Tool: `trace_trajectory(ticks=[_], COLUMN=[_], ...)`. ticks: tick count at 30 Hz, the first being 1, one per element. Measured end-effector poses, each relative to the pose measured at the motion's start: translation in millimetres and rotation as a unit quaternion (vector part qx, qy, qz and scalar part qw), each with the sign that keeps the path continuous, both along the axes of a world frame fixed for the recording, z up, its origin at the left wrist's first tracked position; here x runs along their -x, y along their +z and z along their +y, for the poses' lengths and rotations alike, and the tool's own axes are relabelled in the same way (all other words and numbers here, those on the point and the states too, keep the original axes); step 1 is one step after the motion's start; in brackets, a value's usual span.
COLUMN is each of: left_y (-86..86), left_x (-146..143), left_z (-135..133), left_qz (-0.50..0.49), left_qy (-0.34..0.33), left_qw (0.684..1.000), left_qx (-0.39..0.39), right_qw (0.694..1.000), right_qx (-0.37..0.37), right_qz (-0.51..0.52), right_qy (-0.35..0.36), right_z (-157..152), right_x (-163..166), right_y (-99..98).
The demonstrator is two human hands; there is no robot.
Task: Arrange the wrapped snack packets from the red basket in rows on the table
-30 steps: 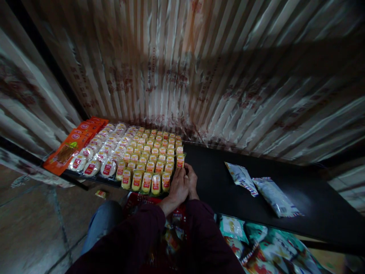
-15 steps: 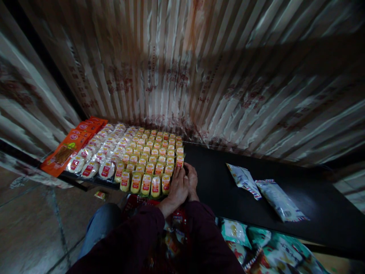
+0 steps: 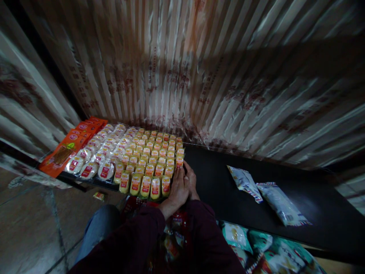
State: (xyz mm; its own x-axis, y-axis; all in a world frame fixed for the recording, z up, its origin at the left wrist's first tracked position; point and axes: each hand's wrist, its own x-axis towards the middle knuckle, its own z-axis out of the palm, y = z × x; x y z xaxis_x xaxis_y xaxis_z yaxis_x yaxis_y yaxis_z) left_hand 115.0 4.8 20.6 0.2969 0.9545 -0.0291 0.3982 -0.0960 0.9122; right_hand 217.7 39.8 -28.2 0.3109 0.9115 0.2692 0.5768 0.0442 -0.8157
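My left hand (image 3: pixel 178 189) and my right hand (image 3: pixel 191 179) are pressed together at the front right corner of a block of small yellow wrapped cakes (image 3: pixel 146 185). Their fingers point forward and are drawn close, with the fingertips against the end column, just below a wrapped cake (image 3: pixel 179 161) with a red and orange label. Whatever lies between the palms is hidden. The yellow cakes stand upright in tight rows on a black shelf (image 3: pixel 208 179). Left of them are rows of round white wrapped cakes (image 3: pixel 106 170).
Orange snack packs (image 3: pixel 59 156) lie at the shelf's left end. Two pale packets (image 3: pixel 244 182) (image 3: pixel 282 203) lie on the right. Green bags (image 3: pixel 236 235) sit below the front edge. One small packet (image 3: pixel 99 195) is on the floor. A plastic-covered corrugated wall (image 3: pixel 171 68) rises behind.
Almost nothing differs. Both hands stay at the same corner of the cakes, and the view has shifted very slightly.
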Motion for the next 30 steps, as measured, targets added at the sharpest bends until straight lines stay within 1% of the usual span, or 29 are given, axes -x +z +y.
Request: trace_trajectory(ticks=[4, 8, 12, 17, 22, 26, 30], left_y=[0.8, 3.4, 8.0, 8.9, 6.3, 7.4, 11.7], left_x=[1, 3, 5, 6, 8, 7, 7], left_z=[-1, -1, -1, 1, 1, -3, -13], left_qz=[-0.009, -0.006, -0.007, -0.019, -0.020, -0.007, -0.008], left_qy=[0.002, -0.004, -0.011, -0.009, -0.013, -0.006, -0.017], left_qw=[1.000, 1.000, 0.999, 1.000, 1.000, 1.000, 1.000], left_qx=[0.004, -0.020, -0.038, -0.024, -0.017, -0.015, -0.022], right_qw=[1.000, 0.999, 0.998, 0.997, 0.995, 0.991, 0.983], right_qx=[0.009, -0.006, -0.005, -0.011, -0.015, -0.015, -0.014], right_qz=[0.008, 0.038, 0.058, 0.080, 0.097, 0.132, 0.177], right_qy=[0.001, -0.001, -0.010, 0.015, 0.023, 0.005, -0.044], right_z=[0, -1, 4, 14, 16, 10, -5], right_x=[-1, 0, 2, 4, 6, 6, 8], right_y=[-2.6, -2.2, 4.5, 15.1, 16.1, 13.1, 13.4])
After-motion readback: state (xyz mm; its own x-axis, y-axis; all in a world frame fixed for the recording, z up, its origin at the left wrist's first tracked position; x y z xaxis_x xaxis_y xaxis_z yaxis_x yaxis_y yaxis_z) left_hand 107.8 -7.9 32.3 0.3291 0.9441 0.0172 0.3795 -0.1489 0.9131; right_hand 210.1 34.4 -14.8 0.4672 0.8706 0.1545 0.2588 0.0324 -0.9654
